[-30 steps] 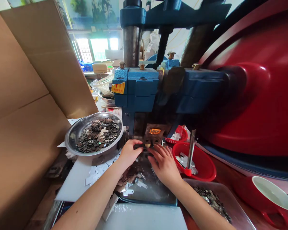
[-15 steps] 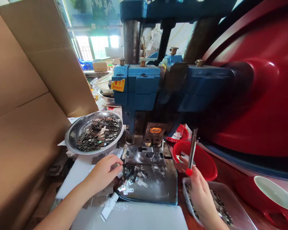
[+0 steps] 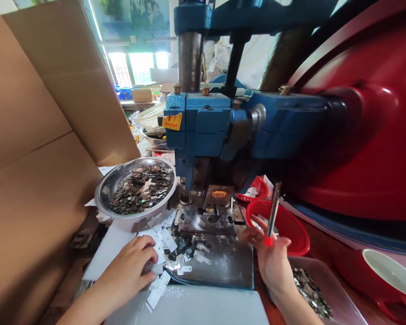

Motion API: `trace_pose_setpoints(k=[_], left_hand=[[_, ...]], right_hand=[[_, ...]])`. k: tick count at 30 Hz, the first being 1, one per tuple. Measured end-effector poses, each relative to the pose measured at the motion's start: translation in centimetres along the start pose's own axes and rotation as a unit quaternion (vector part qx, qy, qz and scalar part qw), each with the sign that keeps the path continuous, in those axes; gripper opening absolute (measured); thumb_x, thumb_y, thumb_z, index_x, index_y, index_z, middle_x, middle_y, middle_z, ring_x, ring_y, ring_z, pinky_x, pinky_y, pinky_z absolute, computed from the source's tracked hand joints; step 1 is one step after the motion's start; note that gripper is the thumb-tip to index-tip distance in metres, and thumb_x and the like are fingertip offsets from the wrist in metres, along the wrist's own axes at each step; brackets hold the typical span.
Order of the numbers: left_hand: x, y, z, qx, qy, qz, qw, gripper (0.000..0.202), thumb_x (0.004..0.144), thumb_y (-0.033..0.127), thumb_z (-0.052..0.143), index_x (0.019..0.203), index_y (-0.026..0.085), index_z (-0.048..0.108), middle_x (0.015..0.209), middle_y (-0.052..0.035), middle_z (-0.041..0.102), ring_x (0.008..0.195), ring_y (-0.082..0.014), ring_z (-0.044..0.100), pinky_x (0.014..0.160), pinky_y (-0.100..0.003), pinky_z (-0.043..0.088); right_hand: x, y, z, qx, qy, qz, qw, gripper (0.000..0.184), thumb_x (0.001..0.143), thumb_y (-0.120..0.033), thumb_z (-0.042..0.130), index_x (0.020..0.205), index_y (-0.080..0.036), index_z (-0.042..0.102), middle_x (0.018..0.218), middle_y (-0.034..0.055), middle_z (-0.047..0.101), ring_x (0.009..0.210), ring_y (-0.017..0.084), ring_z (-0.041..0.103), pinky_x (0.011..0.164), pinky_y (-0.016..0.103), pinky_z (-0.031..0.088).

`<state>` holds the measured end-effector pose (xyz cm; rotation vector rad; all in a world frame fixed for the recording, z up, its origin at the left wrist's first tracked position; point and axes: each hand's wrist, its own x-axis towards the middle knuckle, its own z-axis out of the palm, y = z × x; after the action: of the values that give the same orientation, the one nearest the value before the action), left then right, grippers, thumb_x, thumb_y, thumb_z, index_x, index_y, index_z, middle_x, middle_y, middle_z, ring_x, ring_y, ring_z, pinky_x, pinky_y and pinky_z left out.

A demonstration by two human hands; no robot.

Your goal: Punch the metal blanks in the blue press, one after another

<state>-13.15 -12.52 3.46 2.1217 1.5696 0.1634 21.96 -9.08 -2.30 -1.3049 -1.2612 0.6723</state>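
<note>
My left hand [image 3: 126, 268] rests on a heap of small white metal pieces [image 3: 162, 243] left of the press, its fingers curled down and closed on some of them. My right hand [image 3: 270, 259] hovers at the right edge of the dark metal tray [image 3: 230, 266], fingers apart and empty, right beside a red-tipped tool [image 3: 273, 207] that stands in the red bowl [image 3: 292, 234]. The press die [image 3: 206, 220] sits under the blue press head [image 3: 203, 131], with nothing of mine on it.
A steel bowl [image 3: 103, 198] of dark stamped parts stands at the left. A clear tray [image 3: 313, 293] of dark parts and a red cup [image 3: 389, 275] lie at the right. Cardboard [image 3: 37, 158] walls the left; the red flywheel [image 3: 375, 135] fills the right.
Both hands have drawn back from the die. The left went down-left onto the white pieces; the right swung right to the tray edge near the red-tipped tool. The press head has come down.
</note>
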Motion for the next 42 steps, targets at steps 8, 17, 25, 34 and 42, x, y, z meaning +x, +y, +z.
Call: trace_pose_setpoints(k=[8,17,25,34,42], left_hand=[[0.9,1.7,0.3,-0.012,0.018,-0.013,1.000,0.005,0.075,0.024,0.060,0.071,0.020,0.059,0.092,-0.0029,0.059,0.091,-0.0213,0.053,0.080,-0.032,0.038],[3.1,4.9,0.5,-0.265,0.018,-0.056,0.963,0.016,0.085,0.034,0.045,0.086,0.022,0.056,0.075,0.0030,0.059,0.067,-0.0146,0.057,0.064,-0.026,0.041],[4.9,5.4,2.7,-0.435,-0.017,-0.111,0.893,0.042,0.078,0.020,0.047,0.119,0.025,0.051,0.086,0.0013,0.052,0.063,-0.0104,0.054,0.053,-0.021,0.041],[5.1,5.6,3.6,-0.484,-0.013,-0.120,0.867,0.043,0.076,0.018,0.051,0.118,0.023,0.053,0.084,0.0002,0.055,0.066,-0.0113,0.055,0.049,-0.019,0.041],[5.1,6.0,4.1,-0.507,0.010,-0.138,0.851,0.041,0.075,0.019,0.052,0.116,0.019,0.055,0.074,0.0000,0.058,0.064,-0.0133,0.056,0.046,-0.020,0.042]], right_hand=[[5.2,-1.7,5.8,-0.172,-0.111,0.050,0.977,0.033,0.071,-0.051,0.058,0.084,-0.022,0.065,0.076,0.0033,0.067,0.070,0.020,0.061,0.063,0.029,0.044],[4.1,-2.4,-1.2,-0.226,0.034,0.083,0.970,0.034,0.076,-0.049,0.050,0.084,-0.018,0.062,0.066,0.0036,0.066,0.059,0.018,0.059,0.052,0.027,0.042],[0.3,-2.7,1.6,-0.336,-0.232,-0.080,0.909,0.021,0.082,-0.027,0.046,0.080,-0.025,0.067,0.085,0.0039,0.068,0.086,0.022,0.061,0.079,0.034,0.046],[0.5,-3.1,3.0,-0.386,-0.300,-0.060,0.870,0.020,0.081,-0.018,0.044,0.078,-0.022,0.064,0.083,0.0031,0.064,0.083,0.018,0.060,0.076,0.028,0.044],[0.4,-3.4,3.1,-0.399,-0.336,-0.086,0.849,0.022,0.083,-0.018,0.044,0.078,-0.023,0.064,0.083,0.0026,0.062,0.084,0.018,0.059,0.077,0.029,0.043]])
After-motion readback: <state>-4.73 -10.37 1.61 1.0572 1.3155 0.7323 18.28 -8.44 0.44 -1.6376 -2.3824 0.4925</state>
